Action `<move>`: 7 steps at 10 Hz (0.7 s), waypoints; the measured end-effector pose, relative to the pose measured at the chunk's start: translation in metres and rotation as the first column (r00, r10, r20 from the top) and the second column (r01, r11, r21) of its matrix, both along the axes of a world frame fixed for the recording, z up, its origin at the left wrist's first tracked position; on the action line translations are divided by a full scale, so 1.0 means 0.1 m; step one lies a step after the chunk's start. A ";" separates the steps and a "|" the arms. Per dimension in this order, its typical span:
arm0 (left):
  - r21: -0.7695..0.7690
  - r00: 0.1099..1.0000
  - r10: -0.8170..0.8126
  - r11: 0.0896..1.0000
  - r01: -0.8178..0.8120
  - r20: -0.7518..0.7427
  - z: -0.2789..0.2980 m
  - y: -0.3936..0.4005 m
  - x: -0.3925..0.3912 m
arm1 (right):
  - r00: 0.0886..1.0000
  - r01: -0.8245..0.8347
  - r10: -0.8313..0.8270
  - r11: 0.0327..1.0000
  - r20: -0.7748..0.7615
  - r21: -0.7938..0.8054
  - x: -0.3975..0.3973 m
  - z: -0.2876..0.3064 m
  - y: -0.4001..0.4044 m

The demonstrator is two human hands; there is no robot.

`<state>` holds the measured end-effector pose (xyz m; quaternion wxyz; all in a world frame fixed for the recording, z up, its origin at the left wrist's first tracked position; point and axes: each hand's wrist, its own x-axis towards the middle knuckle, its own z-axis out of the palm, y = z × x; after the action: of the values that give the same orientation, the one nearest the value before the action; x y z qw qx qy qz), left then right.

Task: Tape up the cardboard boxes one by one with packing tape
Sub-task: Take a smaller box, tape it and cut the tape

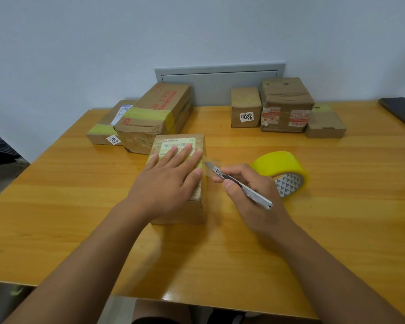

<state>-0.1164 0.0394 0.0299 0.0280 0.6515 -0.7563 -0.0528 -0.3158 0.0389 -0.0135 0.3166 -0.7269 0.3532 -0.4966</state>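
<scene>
Left hand (pixel 171 181) is pressed flat on the centre box (pixel 180 206); knife (pixel 239 185) is gripped by right hand (pixel 255 197), tape strip being cut. Several boxes behind look taped already.

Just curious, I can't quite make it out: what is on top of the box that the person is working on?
The left hand lies flat on the cardboard box, over a shipping label and a strip of yellowish packing tape. The hand hides part of the label and the box's top seam.
</scene>
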 end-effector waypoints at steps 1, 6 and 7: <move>-0.005 1.000 0.002 1.000 -0.002 -0.002 -0.01 0.00 -0.01 | 0.999 -0.015 0.015 1.000 0.028 0.022 -0.01 0.01 0.00; 0.007 0.999 0.011 1.000 -0.011 -0.049 0.01 0.02 0.00 | 0.988 -0.099 0.090 0.992 0.124 0.076 -0.09 0.07 -0.04; 0.001 0.998 0.006 1.000 -0.006 -0.057 0.01 0.02 -0.01 | 0.982 -0.098 0.088 0.994 0.168 0.054 -0.13 0.13 -0.02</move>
<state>-0.1171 0.0413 0.0308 0.0494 0.6521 -0.7532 -0.0714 -0.3290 0.0370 -0.0006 0.3902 -0.6888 0.3067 -0.5284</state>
